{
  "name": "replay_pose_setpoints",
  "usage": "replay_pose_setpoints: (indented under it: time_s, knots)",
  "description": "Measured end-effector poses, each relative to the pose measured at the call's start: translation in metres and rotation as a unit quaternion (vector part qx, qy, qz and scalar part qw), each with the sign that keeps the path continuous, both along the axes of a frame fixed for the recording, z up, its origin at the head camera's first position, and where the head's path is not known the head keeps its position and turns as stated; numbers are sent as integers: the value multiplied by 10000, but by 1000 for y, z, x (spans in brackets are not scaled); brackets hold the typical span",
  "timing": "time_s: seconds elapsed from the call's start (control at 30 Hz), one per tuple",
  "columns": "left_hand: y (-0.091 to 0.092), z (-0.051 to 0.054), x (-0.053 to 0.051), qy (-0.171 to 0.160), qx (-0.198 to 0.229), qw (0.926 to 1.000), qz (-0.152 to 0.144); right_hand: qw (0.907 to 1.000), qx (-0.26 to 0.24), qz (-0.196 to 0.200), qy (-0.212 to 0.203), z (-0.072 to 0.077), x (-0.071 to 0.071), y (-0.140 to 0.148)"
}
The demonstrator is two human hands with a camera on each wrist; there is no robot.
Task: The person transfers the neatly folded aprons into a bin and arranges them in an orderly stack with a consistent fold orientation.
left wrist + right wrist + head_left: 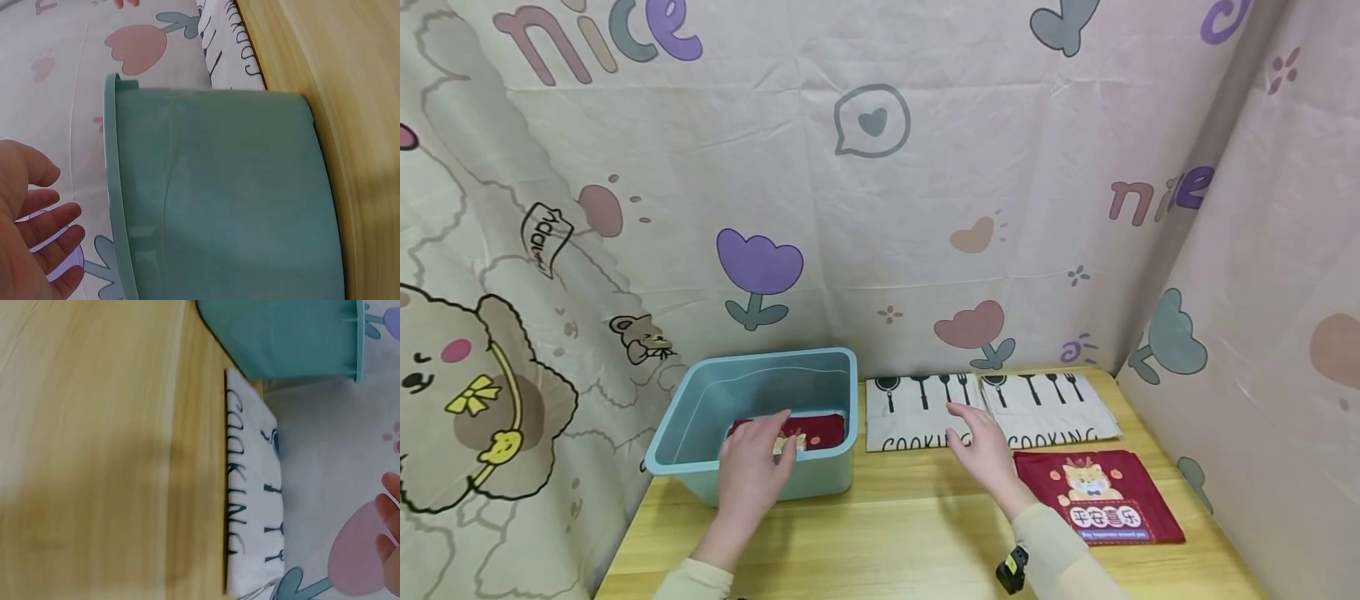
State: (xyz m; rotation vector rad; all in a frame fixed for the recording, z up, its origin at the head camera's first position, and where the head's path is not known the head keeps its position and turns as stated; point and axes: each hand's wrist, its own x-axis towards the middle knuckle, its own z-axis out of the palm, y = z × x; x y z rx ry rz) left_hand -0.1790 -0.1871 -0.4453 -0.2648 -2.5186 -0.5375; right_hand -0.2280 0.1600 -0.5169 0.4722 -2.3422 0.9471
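My left hand (752, 471) hovers at the near side of a teal plastic bin (823, 475), fingers loosely bent and holding nothing. Inside the bin lies a folded dark red cloth (829, 429) with a cartoon animal print, partly hidden by that hand. In the left wrist view the fingers (53, 226) are apart from the bin's rim. My right hand (985, 454) hangs over the table just in front of two folded white cloths, one at left (913, 417) and one at right (1052, 412), printed with utensils and COOKING. It grips nothing.
Another dark red cloth (1150, 500) with a cartoon animal lies flat at the table's right. The wooden table (887, 533) backs onto a printed curtain (880, 225), which also hangs along both sides. A black device (1012, 571) is strapped to the right wrist.
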Motion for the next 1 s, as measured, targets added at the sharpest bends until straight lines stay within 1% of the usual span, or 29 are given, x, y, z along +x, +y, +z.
replay_pose_setpoints:
  time_s: [0.13,0.27,0.43,0.63,0.77,0.9,1.0]
  knots:
    - [7,-1,2,-13,13,10000,-60,9996,-52,-202,-210,-5,4,10]
    - [15,-4,7,-5,70,9999,-108,9987,-115,-406,-271,-14,6,20]
    - [26,-9,10,223,62,9996,-160,9974,-168,-549,-442,-22,8,33]
    - [42,-12,12,435,81,9987,-240,9948,-293,-782,-590,-30,15,47]
    - [53,-13,12,378,153,9989,-242,9942,-320,-855,-569,-37,20,56]
    - [66,-14,11,249,261,9990,-255,9932,-342,-962,-554,-45,25,64]
    - [75,-16,9,235,375,9985,-327,9922,-316,-1056,-590,-50,28,71]
